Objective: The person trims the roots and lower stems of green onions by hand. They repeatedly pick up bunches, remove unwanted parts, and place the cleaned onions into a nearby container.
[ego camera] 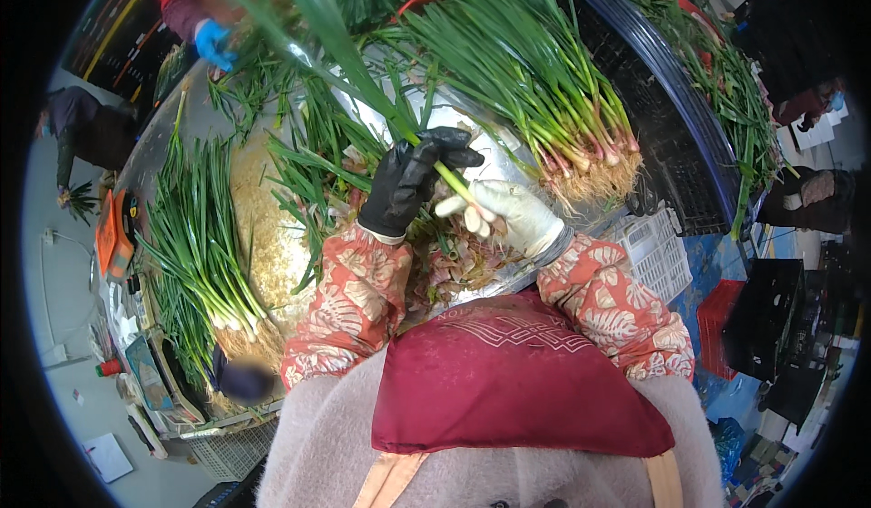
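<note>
My left hand (415, 181), in a black glove, is closed around the pale green stem of a leafy green garlic or scallion stalk (354, 76). The leaves rise blurred toward the top of the view. In a cream-white glove, my right hand (514, 215) holds the same stalk's root end between thumb and fingers. Peeled skins and trimmings (463, 263) lie on the metal table below both hands. To the right rests a large bunch of stalks with reddish bases and roots (571, 120). Another bunch, with white bases (211, 256), lies at the left.
A black plastic crate (653, 120) stands at the right, with a white crate (653, 249) and a red crate (718, 324) lower. Loose leaves (252, 86) cover the table's far part. Across it is a co-worker's blue-gloved hand (215, 45). Another person (88, 127) stands far left.
</note>
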Demonstrator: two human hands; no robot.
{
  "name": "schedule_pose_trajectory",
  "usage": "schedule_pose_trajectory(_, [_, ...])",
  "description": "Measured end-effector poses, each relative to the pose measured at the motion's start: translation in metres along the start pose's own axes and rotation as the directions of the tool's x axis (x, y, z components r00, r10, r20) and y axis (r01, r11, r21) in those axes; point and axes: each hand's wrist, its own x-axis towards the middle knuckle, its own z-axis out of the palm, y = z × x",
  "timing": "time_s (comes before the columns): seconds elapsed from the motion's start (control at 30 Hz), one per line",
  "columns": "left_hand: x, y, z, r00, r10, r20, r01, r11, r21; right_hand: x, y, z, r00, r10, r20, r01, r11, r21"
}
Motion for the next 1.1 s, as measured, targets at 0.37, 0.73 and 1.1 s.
schedule_pose_trajectory(0.37, [-0.005, -0.009, -0.003, 0.999, -0.030, 0.037, 0.030, 1.000, 0.003, -0.001, 0.016, -0.004, 0.952, -0.160, -0.262, 0.124, 0.981, -0.146])
schedule_pose_trajectory(0.73, [-0.016, 0.021, -0.020, 0.950, 0.045, -0.308, -0.031, 0.998, 0.050, -0.019, 0.008, -0.068, 0.757, -0.403, -0.514, 0.124, 0.861, -0.493])
schedule_pose_trajectory(1.1, [-0.006, -0.025, 0.012, 0.892, 0.023, -0.452, -0.018, 1.000, 0.016, 0.013, 0.027, -0.003, 0.792, -0.442, -0.421, 0.280, 0.876, -0.394])
